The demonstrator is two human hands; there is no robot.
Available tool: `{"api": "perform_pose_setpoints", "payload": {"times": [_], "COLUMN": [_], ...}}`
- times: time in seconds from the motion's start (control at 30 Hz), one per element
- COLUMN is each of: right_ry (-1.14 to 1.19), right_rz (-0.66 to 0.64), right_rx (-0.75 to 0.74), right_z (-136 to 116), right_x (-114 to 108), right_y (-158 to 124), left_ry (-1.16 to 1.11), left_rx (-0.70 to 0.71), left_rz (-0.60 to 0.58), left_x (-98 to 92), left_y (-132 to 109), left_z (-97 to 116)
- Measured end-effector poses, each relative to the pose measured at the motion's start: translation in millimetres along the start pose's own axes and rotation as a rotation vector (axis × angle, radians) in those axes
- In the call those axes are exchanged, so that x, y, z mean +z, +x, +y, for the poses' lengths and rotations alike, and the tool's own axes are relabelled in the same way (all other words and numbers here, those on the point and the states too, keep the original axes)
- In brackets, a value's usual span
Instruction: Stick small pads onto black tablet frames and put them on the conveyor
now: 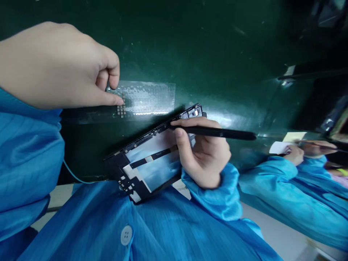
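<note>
My left hand (62, 67) is closed in a pinch, thumb and forefinger tips meeting on a clear sheet (152, 96) of small grey squares that lies on the green mat (206, 50). What is between the fingertips is too small to make out. My right hand (203, 156) grips a black pen-like tool (225, 133) and also props up a black device frame (146, 159), which leans tilted against my blue coat. The frame shows pale panels and a dark strip inside it.
At the right, another person in a blue coat (296, 185) holds a white slip (278, 147) with both hands. A thin teal cord (74, 176) runs from my left sleeve. The table's pale front edge (58, 197) is close to my body.
</note>
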State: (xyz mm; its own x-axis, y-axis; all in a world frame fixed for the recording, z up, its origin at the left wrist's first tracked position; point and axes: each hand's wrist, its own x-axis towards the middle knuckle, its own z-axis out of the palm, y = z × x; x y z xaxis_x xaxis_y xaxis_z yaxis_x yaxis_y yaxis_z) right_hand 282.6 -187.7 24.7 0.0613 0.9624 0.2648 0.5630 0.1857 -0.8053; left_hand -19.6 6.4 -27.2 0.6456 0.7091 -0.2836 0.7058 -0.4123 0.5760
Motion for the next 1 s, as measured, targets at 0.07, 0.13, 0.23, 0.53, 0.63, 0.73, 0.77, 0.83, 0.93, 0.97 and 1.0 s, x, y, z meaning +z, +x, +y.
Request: {"api": "perform_pose_setpoints", "payload": {"times": [0.07,0.13,0.23,0.53,0.63,0.73,0.77,0.83,0.93,0.97,1.0], "right_ry": [-0.023,0.037,0.141,0.279,0.267,0.275,0.279,0.28,0.255,0.24,0.225], "right_rz": [-0.077,-0.217,-0.477,-0.499,-0.556,-0.543,-0.541,-0.548,-0.579,-0.586,-0.591], "right_rx": [-0.041,-0.042,-0.03,-0.006,0.011,0.069,0.073,0.068,0.052,0.048,0.046], "right_z": [-11.0,-16.5,-11.2,22.5,24.7,21.1,19.6,17.5,16.4,16.4,16.6], "right_x": [-2.2,3.0,22.4,58.3,61.2,61.0,60.5,59.3,58.8,59.1,59.6], "right_y": [16.4,38.2,69.0,112.8,122.0,121.8,120.6,118.4,119.4,121.1,123.1], "left_ry": [0.16,0.276,0.364,0.196,0.232,0.263,0.273,0.291,0.304,0.3,0.293], "left_rx": [0.032,0.005,-0.1,-0.194,-0.216,-0.184,-0.172,-0.166,-0.187,-0.192,-0.195], "left_rz": [0.033,0.008,-0.083,-0.14,-0.142,-0.137,-0.131,-0.134,-0.133,-0.13,-0.124], "left_x": [-6.5,-13.9,-22.7,-30.5,-29.8,-28.2,-27.8,-27.3,-27.0,-27.0,-27.1], "left_y": [2.5,4.5,5.3,2.3,3.6,4.1,4.0,3.3,2.4,2.3,2.3], "left_z": [16.5,36.6,62.8,81.5,83.1,84.0,84.3,85.1,85.9,85.8,85.4]}}
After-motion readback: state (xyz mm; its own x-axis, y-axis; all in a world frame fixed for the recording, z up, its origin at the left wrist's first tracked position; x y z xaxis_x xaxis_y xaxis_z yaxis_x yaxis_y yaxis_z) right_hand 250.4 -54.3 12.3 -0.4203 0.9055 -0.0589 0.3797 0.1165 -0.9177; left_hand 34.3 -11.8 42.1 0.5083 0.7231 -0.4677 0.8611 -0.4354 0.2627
